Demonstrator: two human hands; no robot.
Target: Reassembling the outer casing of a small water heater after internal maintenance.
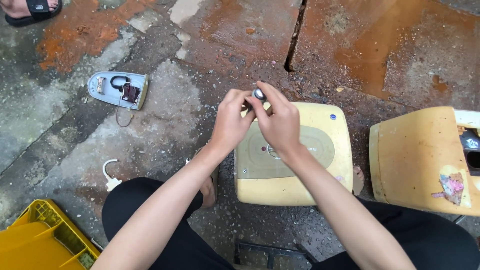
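Observation:
My left hand (231,121) and my right hand (278,121) meet above the top edge of a yellowed square appliance housing (320,165) that stands on the ground between my knees. Together the fingertips pinch a small round grey metal part (258,93). The housing has a grey oval panel on its face, partly hidden by my right wrist.
A second yellowed housing (422,157) with a torn sticker stands at the right. An opened pale blue cover with wires (119,89) lies on the wet concrete at the left. A white bracket (111,176), a yellow crate (42,240) and another person's sandalled foot (31,10) are around.

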